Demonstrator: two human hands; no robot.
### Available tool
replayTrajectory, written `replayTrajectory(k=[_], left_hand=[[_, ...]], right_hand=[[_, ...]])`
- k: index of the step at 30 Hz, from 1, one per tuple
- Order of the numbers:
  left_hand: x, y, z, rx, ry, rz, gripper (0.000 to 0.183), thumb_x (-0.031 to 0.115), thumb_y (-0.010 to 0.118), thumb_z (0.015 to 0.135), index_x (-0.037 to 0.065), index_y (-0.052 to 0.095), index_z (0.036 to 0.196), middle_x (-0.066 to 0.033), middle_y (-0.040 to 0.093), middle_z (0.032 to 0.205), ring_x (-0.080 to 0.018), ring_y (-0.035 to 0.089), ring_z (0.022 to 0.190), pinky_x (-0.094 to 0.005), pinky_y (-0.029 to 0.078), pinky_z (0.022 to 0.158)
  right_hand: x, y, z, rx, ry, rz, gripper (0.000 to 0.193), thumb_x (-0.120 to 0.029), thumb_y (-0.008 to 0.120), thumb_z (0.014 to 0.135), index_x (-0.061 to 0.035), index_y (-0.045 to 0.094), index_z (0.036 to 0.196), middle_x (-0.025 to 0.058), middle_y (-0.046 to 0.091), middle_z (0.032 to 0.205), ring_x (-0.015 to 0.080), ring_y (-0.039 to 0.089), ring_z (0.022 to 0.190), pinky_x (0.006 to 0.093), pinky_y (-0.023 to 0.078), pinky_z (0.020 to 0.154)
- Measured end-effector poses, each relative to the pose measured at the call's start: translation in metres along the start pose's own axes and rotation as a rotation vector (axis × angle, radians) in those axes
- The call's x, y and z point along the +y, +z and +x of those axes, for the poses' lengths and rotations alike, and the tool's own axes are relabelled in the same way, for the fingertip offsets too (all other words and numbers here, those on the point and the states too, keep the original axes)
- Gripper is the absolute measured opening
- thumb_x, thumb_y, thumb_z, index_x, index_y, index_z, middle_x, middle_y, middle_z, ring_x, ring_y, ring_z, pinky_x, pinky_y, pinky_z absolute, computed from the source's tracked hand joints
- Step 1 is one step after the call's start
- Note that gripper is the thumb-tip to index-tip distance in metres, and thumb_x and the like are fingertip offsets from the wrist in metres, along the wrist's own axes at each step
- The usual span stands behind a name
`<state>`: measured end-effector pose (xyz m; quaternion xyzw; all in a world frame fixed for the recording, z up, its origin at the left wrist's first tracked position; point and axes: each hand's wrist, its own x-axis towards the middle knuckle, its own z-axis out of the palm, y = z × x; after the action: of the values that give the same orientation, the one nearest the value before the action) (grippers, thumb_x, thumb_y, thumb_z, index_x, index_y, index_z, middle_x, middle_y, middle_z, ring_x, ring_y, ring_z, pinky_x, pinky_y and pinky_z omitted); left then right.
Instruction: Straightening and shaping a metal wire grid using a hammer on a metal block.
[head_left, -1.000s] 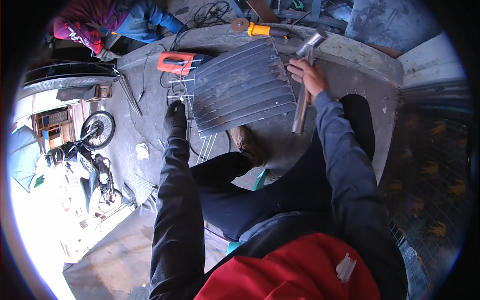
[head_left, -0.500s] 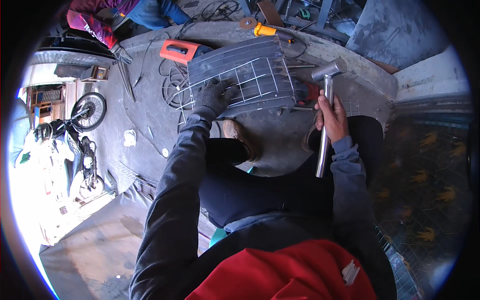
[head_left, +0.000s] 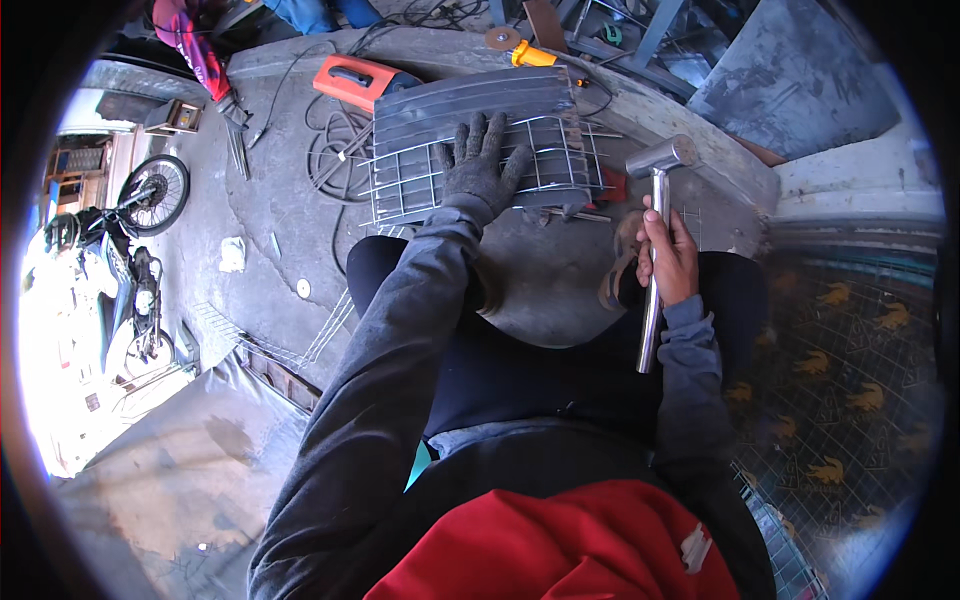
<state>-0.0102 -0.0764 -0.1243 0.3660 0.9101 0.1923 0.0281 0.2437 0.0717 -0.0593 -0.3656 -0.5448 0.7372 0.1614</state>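
Observation:
A metal hammer stands nearly upright in my bare right hand, which is closed around its handle. My left hand, in a dark grey glove, lies flat with fingers spread on a wire mesh panel. That mesh rests over the near part of a dark, ridged metal block or bench. Its bars run out past the block's near and right edges. What lies under my left palm is hidden.
An orange case and coiled cable lie beyond the block's left. A yellow angle grinder rests behind it. Another person's gloved hand holds thin rods at far left. A motorcycle stands left; steel sheet leans at far right.
My left hand has moved right and its fingers have spread flat on the mesh. The mesh has shifted and lies straighter along the block. The hammer stays in my right hand.

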Motion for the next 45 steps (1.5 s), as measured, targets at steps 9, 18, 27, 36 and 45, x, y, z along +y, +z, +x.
replayTrajectory(k=[9,18,27,36,45], left_hand=[[0.01,0.02,0.009,0.037,0.082,0.107,0.064,0.059,0.034,0.099,0.028,0.028,0.155,-0.0091,0.024,0.162,-0.0363,0.018,0.15,-0.0603,0.006,0.119],[0.028,0.028,0.016,0.088,-0.077,0.06,0.057,0.052,0.035,0.101,0.028,0.035,0.152,-0.0088,0.027,0.161,-0.0368,0.021,0.149,-0.06,0.008,0.119],[0.014,0.02,0.015,0.062,0.069,0.091,0.055,0.051,0.037,0.1,0.03,0.037,0.151,-0.011,0.028,0.16,-0.0374,0.022,0.148,-0.063,0.009,0.117],[0.017,0.03,0.011,0.103,-0.021,0.08,0.058,0.053,0.038,0.099,0.031,0.035,0.152,-0.0108,0.027,0.161,-0.0371,0.02,0.149,-0.0615,0.006,0.118],[0.023,0.023,0.014,0.1,-0.025,0.082,0.057,0.054,0.038,0.099,0.031,0.037,0.152,-0.0125,0.029,0.16,-0.0373,0.021,0.149,-0.0615,0.007,0.118]], right_hand=[[-0.046,0.008,-0.003,0.013,-0.173,-0.034,0.042,-0.03,0.054,0.103,-0.0035,0.052,0.136,0.0025,0.056,0.082,0.0035,0.044,0.045,0.0215,0.036,0.039],[-0.074,0.025,-0.011,-0.042,-0.146,-0.299,0.036,-0.035,0.049,0.105,-0.0035,0.059,0.118,-0.0017,0.051,0.073,0.0019,0.043,0.05,0.02,0.034,0.044],[-0.036,0.027,-0.017,-0.07,0.02,-0.497,0.034,-0.037,0.049,0.105,-0.0048,0.059,0.106,-0.0023,0.05,0.068,0.0032,0.044,0.05,0.0224,0.036,0.046],[-0.049,0.027,-0.02,-0.122,-0.205,-0.396,0.032,-0.031,0.05,0.105,-0.0032,0.061,0.115,-0.0025,0.049,0.069,0.0023,0.043,0.057,0.0229,0.037,0.051],[-0.021,0.036,0.023,-0.115,-0.035,-0.863,0.039,-0.037,0.049,0.104,0.0008,0.059,0.106,0.0178,0.063,0.078,0.0347,0.061,0.068,0.0441,0.045,0.065]])
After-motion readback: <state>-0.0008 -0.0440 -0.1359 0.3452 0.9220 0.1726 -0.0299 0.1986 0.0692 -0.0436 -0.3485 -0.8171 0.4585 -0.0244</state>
